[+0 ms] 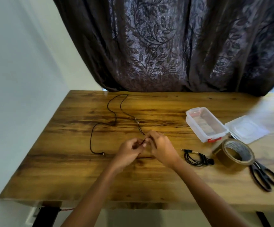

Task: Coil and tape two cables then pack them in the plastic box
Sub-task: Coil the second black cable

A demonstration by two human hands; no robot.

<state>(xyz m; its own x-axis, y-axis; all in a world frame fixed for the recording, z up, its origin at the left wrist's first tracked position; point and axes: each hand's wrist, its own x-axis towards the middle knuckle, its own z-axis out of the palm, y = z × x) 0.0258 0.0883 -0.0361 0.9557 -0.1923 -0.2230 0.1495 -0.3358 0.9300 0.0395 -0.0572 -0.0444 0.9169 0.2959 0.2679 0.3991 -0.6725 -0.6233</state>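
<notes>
A long thin black cable (115, 115) snakes loosely across the left half of the wooden table (67, 169). Its near end runs into my two hands at the table's middle. My left hand (129, 152) and my right hand (160, 149) meet fingertip to fingertip, and both pinch that cable end. A second black cable (197, 158), bunched up with a jack plug at its left, lies just right of my right wrist. The clear plastic box (205, 126) stands open at the right, with its lid (246, 129) folded out beside it.
A roll of brown packing tape (234, 155) stands on the table to the right of the bunched cable. Black scissors (264, 176) lie partly under it, near the front right. A dark patterned curtain (182, 46) hangs behind the table, and a pale wall is on the left.
</notes>
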